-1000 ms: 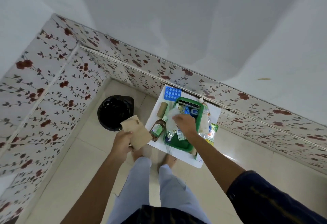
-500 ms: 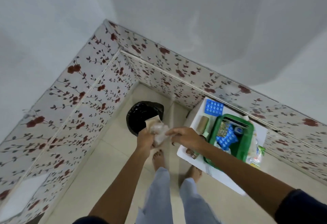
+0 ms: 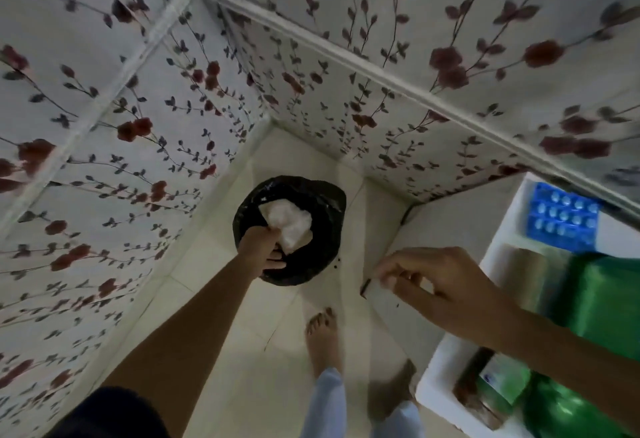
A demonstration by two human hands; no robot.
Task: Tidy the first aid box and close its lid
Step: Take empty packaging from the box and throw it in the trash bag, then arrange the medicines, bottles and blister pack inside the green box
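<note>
My left hand (image 3: 264, 247) reaches over a black-lined bin (image 3: 322, 229) on the floor and grips a crumpled white wrapper (image 3: 289, 223) at the bin's mouth. My right hand (image 3: 440, 285) hovers empty with spread fingers near the white table's left corner (image 3: 446, 229). The green first aid box (image 3: 602, 302) sits at the right edge, blurred and partly cut off. A blue blister pack (image 3: 562, 219) lies behind it. A brown roll (image 3: 530, 281) and a brown bottle with a green label (image 3: 498, 382) lie to the box's left.
Floral-tiled walls (image 3: 138, 126) meet in the corner behind the bin. My bare feet (image 3: 323, 340) stand on the pale floor tiles between the bin and the table. The table sits against the right-hand wall.
The view swung left and down toward the bin. My left hand carried the wrapper out over the bin. My right hand let go of it and drew back toward the table.
</note>
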